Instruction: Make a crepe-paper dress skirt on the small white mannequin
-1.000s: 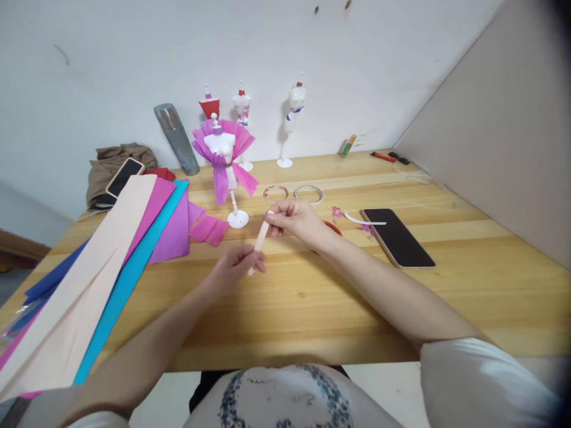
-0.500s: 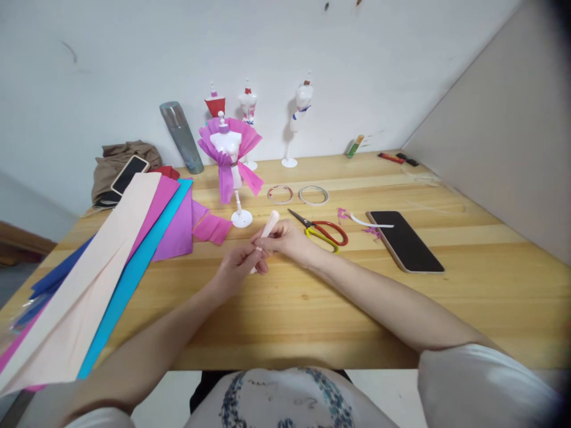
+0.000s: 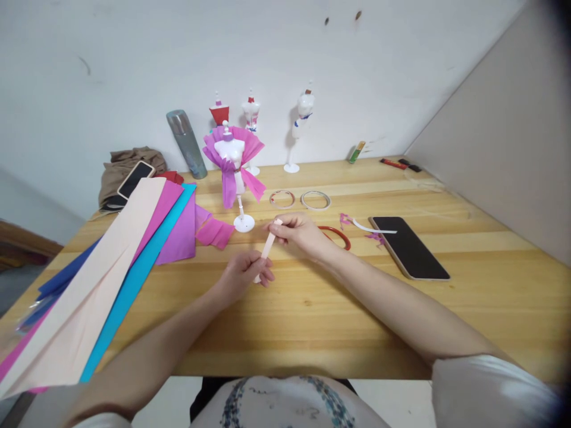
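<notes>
A narrow pale pink strip point(image 3: 269, 245) is stretched at a slant between my two hands, above the wooden table. Its lower end is pinched by my left hand point(image 3: 243, 273), with the other fingers curled under it. My right hand point(image 3: 297, 233) grips the upper end between thumb and fingers. Just behind the hands stands a small white dress form point(image 3: 232, 151) with purple and pink pleated paper around its chest. The red-handled scissors point(image 3: 341, 236) lie partly hidden beneath my right hand and wrist.
Long paper sheets point(image 3: 111, 255) in pale pink, magenta and blue lie at left. Behind are a bottle point(image 3: 186, 144), more dress forms point(image 3: 305, 106) and two tape rings point(image 3: 316, 200). A phone point(image 3: 409, 247) lies at right, with a white strip point(image 3: 372, 228) across its edge.
My right hand has moved up and away from my left along the strip, so more of it shows between them. It now covers most of the scissors. The view has shifted slightly.
</notes>
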Demonstrator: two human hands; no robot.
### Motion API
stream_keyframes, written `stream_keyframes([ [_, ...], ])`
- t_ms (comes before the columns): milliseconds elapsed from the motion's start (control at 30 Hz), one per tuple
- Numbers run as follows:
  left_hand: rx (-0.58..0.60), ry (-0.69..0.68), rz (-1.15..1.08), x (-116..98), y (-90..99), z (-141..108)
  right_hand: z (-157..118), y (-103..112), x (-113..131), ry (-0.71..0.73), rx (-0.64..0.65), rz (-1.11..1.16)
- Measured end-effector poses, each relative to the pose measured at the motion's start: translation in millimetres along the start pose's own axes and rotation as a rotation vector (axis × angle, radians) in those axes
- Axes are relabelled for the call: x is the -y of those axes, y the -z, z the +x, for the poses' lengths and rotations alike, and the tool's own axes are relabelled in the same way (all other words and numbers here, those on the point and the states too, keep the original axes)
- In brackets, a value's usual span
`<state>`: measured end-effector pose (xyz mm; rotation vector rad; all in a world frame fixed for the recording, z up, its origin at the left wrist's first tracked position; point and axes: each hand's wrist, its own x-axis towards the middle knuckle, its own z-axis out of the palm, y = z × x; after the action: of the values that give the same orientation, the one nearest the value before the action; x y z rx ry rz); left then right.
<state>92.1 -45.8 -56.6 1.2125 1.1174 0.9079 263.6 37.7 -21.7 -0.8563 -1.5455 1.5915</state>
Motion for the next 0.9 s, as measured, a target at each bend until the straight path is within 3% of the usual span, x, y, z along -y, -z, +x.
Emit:
stream_keyframes([
  [333, -0.028, 0.035, 0.006, -1, 1.9, 0, 2, 4, -1, 0.011, -0.036, -0.010],
  [533, -0.002, 0.050, 0.077, -6, 9.6, 3, 6, 9, -4, -0.002, -0.027, -0.067],
  [633, -0.042, 0.028, 0.106, -11, 16.3, 7, 7, 15, -3, 0.015, -0.035, -0.127],
  [700, -0.050, 0.041, 0.161, -17, 21.2, 8, 6, 22, 1, 0.118, -0.061, -0.215],
  [800, 0.021, 0.068, 0.405, -32, 25.9, 6, 2, 29, 13, 0.443, -0.083, -0.471],
  [900, 0.050, -0.041, 0.811, -49, 25.4, 4, -4, 29, 24, 0.621, 0.123, -0.795],
])
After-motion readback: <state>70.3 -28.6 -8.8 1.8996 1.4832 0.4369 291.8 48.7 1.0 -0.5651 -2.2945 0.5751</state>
